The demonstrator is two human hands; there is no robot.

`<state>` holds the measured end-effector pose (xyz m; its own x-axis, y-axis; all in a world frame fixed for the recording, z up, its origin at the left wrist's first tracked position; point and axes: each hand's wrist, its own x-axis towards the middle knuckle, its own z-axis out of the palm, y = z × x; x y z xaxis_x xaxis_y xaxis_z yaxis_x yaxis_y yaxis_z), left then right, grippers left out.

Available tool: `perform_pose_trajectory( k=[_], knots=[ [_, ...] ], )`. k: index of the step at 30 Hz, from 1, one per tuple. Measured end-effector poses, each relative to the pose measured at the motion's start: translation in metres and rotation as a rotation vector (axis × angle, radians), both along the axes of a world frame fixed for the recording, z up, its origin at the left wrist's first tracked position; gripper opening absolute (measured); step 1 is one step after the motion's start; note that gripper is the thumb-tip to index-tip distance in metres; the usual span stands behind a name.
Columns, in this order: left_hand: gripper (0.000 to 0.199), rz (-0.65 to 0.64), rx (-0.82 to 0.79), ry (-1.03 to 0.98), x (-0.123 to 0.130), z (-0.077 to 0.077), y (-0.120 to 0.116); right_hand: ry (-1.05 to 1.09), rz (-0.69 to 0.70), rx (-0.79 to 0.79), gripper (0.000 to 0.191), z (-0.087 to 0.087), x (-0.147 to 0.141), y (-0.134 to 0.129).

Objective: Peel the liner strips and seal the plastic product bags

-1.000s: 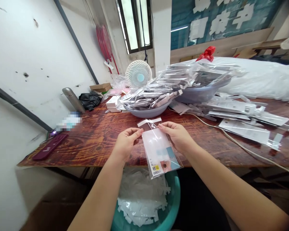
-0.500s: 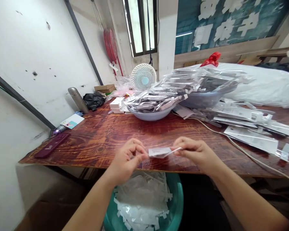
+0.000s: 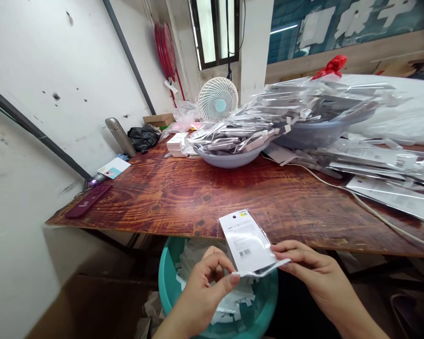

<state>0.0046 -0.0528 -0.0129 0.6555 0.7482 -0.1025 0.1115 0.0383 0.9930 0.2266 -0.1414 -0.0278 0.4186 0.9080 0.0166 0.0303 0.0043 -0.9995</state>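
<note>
Between my hands is a flat clear plastic package with a white printed card (image 3: 248,239) inside, showing a barcode, a hang hole and a small yellow mark. It slants over the table's front edge, its far end above the wood. My left hand (image 3: 210,289) pinches the left end of the white flap (image 3: 259,273) along its near side. My right hand (image 3: 313,270) grips the opposite corner and the right end of that flap. Below them stands a teal basin (image 3: 165,278) holding many white strips (image 3: 229,308).
Two pale basins, a front one (image 3: 229,161) and a rear one (image 3: 311,134), are heaped with plastic-wrapped packages. More packages (image 3: 388,193) lie at the right beside a white cable (image 3: 363,201). A fan (image 3: 218,100), metal bottle (image 3: 120,136) and maroon phone-like object (image 3: 88,201) stand or lie farther off.
Both hands have come lower and nearer, from over the tabletop to above the teal basin. The package has turned so its printed face shows. The camera view has shifted slightly.
</note>
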Motion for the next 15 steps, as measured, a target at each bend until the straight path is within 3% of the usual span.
perform_pose_trajectory(
  k=[5,8,11,15],
  knots=[
    [0.017,0.033,-0.094,-0.104,0.0041,-0.0004,-0.0051,-0.098,-0.026,-0.006,0.015,0.006,-0.0072,0.001],
    [0.017,0.126,-0.146,-0.163,0.0086,-0.0029,-0.0043,-0.214,-0.043,0.016,0.016,0.006,-0.0095,0.0024],
    [0.013,0.203,-0.137,-0.099,0.0096,-0.006,-0.0024,-0.22,0.005,0.02,0.013,0.0031,-0.0091,0.0024],
    [0.013,0.213,-0.069,0.047,0.0062,-0.0065,-0.0018,-0.166,0.095,0.02,0.012,-0.0004,-0.0091,0.0003]
  ],
)
